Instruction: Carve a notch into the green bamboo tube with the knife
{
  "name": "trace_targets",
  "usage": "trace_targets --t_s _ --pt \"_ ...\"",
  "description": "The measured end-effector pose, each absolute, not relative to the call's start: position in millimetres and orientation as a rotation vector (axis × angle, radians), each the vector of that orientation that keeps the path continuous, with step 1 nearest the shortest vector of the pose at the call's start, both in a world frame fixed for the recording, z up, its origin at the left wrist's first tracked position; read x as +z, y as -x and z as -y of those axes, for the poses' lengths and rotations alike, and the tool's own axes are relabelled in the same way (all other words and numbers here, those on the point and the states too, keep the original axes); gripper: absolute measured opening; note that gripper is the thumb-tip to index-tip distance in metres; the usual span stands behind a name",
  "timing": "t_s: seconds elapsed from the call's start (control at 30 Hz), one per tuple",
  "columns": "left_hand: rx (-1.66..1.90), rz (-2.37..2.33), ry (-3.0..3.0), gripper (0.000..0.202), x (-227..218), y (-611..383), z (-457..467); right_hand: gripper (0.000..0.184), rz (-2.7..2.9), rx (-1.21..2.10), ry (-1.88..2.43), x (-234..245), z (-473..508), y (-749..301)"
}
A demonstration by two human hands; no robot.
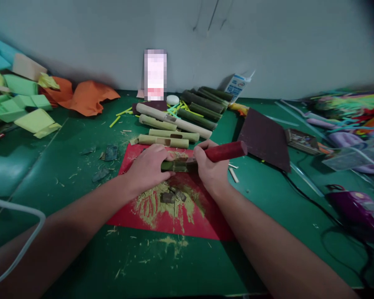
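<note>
My left hand (148,167) is closed over a short green bamboo piece (174,166), pressing it onto a red sheet (205,222). My right hand (209,166) grips a tool with a thick dark red handle (227,151); its working end meets the bamboo between my hands and is mostly hidden. A heap of pale yellow-green shavings (166,203) with a few dark bark chips lies on the red sheet just in front of my hands.
Several peeled pale bamboo sections (170,135) and dark green ones (202,109) lie behind the sheet on the green table (65,178). A dark maroon sheet (264,139) sits right, folded coloured papers (21,99) left, a purple device (355,209) with a black cable at the right edge.
</note>
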State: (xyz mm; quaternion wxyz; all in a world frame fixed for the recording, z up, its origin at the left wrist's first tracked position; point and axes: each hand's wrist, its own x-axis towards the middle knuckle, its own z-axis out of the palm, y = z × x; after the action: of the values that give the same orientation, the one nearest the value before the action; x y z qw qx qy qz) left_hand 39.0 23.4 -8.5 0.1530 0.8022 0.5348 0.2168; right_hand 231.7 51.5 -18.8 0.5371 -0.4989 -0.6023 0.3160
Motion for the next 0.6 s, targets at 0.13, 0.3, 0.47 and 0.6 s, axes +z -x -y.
trace_targets --t_s 0.13,0.3,0.47,0.6 --pt "0.638 -1.52 -2.357 0.023 -6 -39 -22 0.02 1.458 0.693 1.171 -23 -52 -233" --pt "0.68 -1.508 -2.496 0.017 -9 -36 -22 0.02 1.473 0.729 1.145 -22 -51 -234" --pt "0.649 -1.475 -2.572 0.016 -13 -35 -24 0.021 1.529 0.732 1.155 -19 -50 -233" --pt "0.576 -1.458 -2.596 0.023 -12 -35 -24 0.019 1.552 0.734 1.156 -12 -50 -231"
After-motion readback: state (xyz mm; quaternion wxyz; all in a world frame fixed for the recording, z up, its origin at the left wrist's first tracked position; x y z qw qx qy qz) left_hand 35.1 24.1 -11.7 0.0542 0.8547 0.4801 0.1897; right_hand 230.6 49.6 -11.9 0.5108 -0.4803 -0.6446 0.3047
